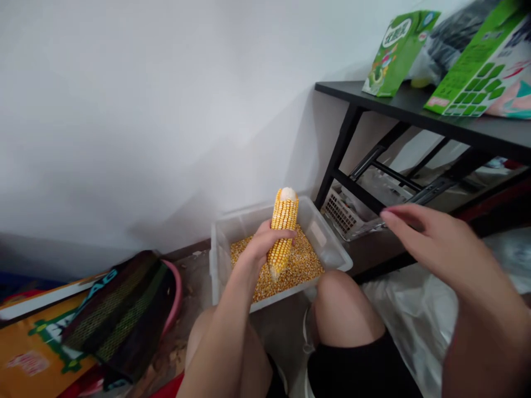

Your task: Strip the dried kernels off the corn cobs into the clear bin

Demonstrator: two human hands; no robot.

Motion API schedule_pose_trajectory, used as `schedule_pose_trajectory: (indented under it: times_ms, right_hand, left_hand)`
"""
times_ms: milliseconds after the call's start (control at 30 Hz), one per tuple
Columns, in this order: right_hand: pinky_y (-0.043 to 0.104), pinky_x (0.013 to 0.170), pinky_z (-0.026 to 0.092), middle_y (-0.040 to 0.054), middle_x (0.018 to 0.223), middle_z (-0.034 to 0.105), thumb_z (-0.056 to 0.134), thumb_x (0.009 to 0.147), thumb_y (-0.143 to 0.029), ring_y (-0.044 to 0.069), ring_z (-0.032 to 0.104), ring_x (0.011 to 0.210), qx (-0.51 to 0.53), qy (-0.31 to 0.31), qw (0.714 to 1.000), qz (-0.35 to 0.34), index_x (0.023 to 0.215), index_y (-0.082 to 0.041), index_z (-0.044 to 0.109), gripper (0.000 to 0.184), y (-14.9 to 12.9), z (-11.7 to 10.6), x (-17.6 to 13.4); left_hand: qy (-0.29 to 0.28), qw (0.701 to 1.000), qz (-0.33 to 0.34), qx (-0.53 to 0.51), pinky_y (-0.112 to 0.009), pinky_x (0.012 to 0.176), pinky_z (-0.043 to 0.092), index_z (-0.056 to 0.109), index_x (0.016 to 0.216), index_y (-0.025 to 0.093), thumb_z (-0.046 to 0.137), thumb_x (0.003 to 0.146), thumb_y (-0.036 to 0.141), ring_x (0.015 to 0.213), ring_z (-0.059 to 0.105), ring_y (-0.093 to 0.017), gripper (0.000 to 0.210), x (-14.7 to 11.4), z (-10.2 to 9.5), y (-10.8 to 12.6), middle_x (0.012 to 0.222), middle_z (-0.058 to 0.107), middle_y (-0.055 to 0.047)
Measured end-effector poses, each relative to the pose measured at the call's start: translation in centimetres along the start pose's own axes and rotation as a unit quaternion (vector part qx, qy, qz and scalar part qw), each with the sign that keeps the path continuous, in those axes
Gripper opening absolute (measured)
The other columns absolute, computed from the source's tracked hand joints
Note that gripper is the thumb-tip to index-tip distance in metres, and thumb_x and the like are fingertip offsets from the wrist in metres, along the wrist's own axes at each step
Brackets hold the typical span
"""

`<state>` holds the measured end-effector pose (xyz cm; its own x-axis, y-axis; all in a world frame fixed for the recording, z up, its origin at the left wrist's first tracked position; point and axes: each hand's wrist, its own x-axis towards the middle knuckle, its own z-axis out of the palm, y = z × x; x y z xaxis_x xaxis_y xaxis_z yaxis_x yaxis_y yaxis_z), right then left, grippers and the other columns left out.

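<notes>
My left hand (263, 243) is wrapped round an ear of yellow corn (285, 213), which is tilted with its pale bare tip upward. Its kernels still sit in rows over most of the visible side. Beneath it stands a translucent plastic bin (332, 243), holding a layer of loose corn kernels (305, 260). Off to the right and apart from the corn, my right hand (423, 232) is raised near the black table. Its thumb and forefinger meet at the tips; whatever may be between them cannot be made out, and the other fingers are hidden.
A black table (352, 91) at the right carries green cartons (400, 52). Under it is a white basket (342, 213). Clear plastic sheeting (418, 304) lies at lower right. To the left are a dark mesh bag (124, 315), a pink basin (176, 287) and an orange package (25, 342).
</notes>
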<state>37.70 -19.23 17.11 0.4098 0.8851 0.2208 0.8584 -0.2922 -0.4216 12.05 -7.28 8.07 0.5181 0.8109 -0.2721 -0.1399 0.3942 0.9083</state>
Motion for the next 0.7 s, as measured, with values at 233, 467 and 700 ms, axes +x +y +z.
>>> schedule_pose_trajectory:
  times_ms: [233,467,700]
  right_hand:
    - [0.03,0.067,0.055,0.0085,0.109,0.063,0.06,0.085,-0.047,0.02,0.063,0.089,0.438,-0.222,0.87,-0.044,0.131,-0.025,0.047,0.053,-8.4,12.8,6.3]
    - [0.023,0.065,0.053,0.003,0.115,0.06,0.053,0.087,-0.049,0.015,0.062,0.088,0.56,-0.296,0.774,-0.006,0.129,-0.03,0.046,0.046,-9.7,17.1,6.7]
    - [0.018,0.057,0.049,0.0032,0.112,0.059,0.047,0.088,-0.055,0.013,0.059,0.082,0.545,-0.279,0.791,0.024,0.127,-0.028,0.05,0.047,-9.1,18.9,6.6]
  left_hand:
    - [0.019,0.999,-0.001,0.035,-0.028,0.053,0.048,0.061,0.084,0.012,0.078,0.057,0.018,0.059,0.061,-0.019,0.032,-0.4,0.4,0.3,0.071,0.064,-0.008]
    - [0.048,0.997,-0.002,0.051,-0.028,0.051,0.048,0.058,0.086,0.013,0.075,0.058,0.019,0.057,0.059,-0.018,0.033,-0.2,-0.2,-0.2,0.07,0.062,-0.006]
    - [0.06,0.996,-0.035,0.05,-0.03,0.054,0.049,0.062,0.102,0.01,0.074,0.059,0.021,0.059,0.059,-0.018,0.046,0.2,-0.5,-0.7,0.077,0.065,-0.008]
